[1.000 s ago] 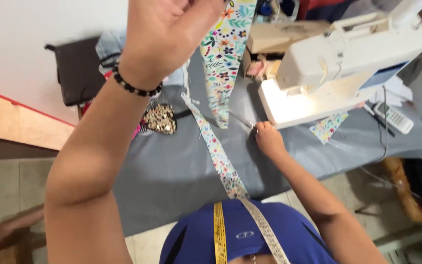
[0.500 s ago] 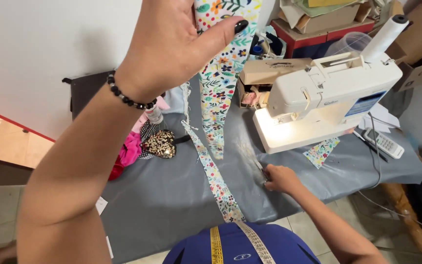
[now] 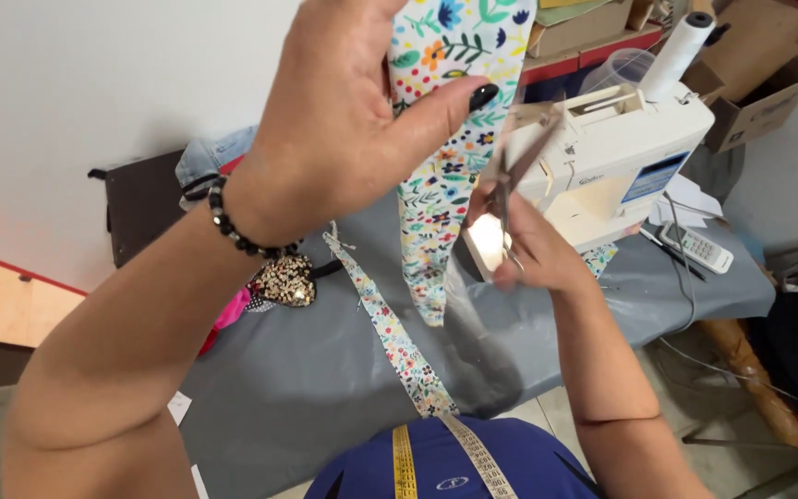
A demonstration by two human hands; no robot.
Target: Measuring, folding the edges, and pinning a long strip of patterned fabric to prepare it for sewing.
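Two hands — left hand (image 3: 344, 120) pinching floral fabric (image 3: 445, 139), scissors (image 3: 510, 180) beside

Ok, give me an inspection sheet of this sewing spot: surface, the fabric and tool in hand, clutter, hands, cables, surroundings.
Surface: grey table, mostly bare in front.
Job's things: floral fabric piece held up and hanging; small snips raised beside it; floral strip trailing over the table.
Clutter: sequinned item, pink cloth, remote-like handset, white sewing machine with its lamp lit.
Grippers: left hand pinches the fabric's top; right hand grips the snips.
Cables: grey cord running over the table's right edge.
Surroundings: white wall, cardboard boxes behind the machine.
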